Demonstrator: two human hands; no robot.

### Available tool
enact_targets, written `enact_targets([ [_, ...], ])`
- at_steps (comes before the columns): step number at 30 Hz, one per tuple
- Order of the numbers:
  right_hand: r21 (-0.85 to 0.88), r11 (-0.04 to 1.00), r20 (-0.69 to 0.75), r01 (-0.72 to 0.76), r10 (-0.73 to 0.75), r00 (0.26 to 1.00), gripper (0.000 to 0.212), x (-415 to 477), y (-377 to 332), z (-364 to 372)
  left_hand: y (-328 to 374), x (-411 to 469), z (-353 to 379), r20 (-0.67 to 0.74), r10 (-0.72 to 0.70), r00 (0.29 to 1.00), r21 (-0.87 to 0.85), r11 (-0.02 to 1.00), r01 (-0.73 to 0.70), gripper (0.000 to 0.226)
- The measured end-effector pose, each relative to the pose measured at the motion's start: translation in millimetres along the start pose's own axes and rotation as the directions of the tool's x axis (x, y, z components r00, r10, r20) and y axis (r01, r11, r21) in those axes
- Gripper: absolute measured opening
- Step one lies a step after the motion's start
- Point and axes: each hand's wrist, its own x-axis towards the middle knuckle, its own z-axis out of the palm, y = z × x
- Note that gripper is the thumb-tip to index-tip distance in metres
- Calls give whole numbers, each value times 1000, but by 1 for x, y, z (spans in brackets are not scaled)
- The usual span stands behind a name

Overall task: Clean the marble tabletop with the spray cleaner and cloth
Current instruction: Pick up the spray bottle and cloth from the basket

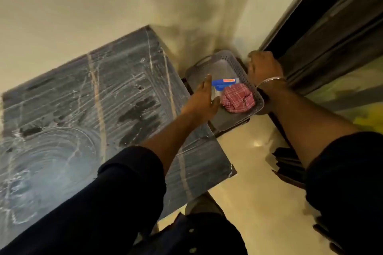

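Observation:
The dark marble tabletop point(87, 97) fills the left of the view, streaked with wet wipe marks and swirls. To its right sits a grey perforated basket point(244, 72). Inside the basket lie the spray cleaner with its blue head point(222, 83) and a crumpled red checked cloth point(236, 99). My left hand point(204, 99) reaches over the basket's near edge, fingers spread, beside the spray cleaner and holding nothing. My right hand point(264, 67) rests at the basket's far right rim, fingers curled; whether it grips the rim is unclear. A metal bangle sits on that wrist.
A cream wall stands behind the table and basket. A dark door frame point(323, 33) runs along the right. The glossy beige floor point(259, 163) lies below the basket, with a dark object point(288, 163) on it near my right arm.

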Motion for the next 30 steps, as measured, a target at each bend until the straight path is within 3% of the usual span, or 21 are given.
enact_targets([
  [3, 22, 992, 166, -123, 118, 979, 25, 8, 32, 35, 8, 26, 26, -69, -192, 979, -211, 962, 174, 72],
  [6, -12, 984, 356, -176, 168, 919, 23, 7, 43, 74, 5, 48, 46, -94, -376, 922, -414, 857, 307, 59],
  [10, -32, 986, 483, -165, 160, 861, 39, 15, 44, 122, -13, 73, 66, -53, -467, 883, -572, 739, 356, 68],
  [12, -80, 990, 480, -117, 141, 866, 44, 24, 44, 143, -22, 84, 71, -7, -506, 862, -656, 653, 378, 59],
  [14, -153, 987, 507, -49, 121, 854, 48, 30, 46, 158, -27, 90, 72, 1, -503, 864, -676, 636, 371, 46],
  [17, -235, 972, 521, 13, 115, 846, 42, 36, 55, 177, -29, 94, 74, -41, -426, 904, -644, 703, 302, 41],
  [22, -245, 967, 446, -67, 174, 878, 29, 38, 44, 182, -24, 97, 80, -106, -344, 933, -577, 785, 225, 41],
  [26, -128, 982, 409, -138, 179, 895, 36, 32, 45, 167, -13, 88, 73, -156, -371, 915, -647, 739, 189, 39],
  [28, -11, 979, 398, -202, 189, 897, 41, 25, 45, 152, -2, 80, 61, -167, -389, 906, -726, 670, 154, 34],
  [30, 220, 901, 439, -374, 251, 863, 44, 20, 43, 131, 12, 73, 47, -184, -370, 910, -775, 625, 98, 33],
])
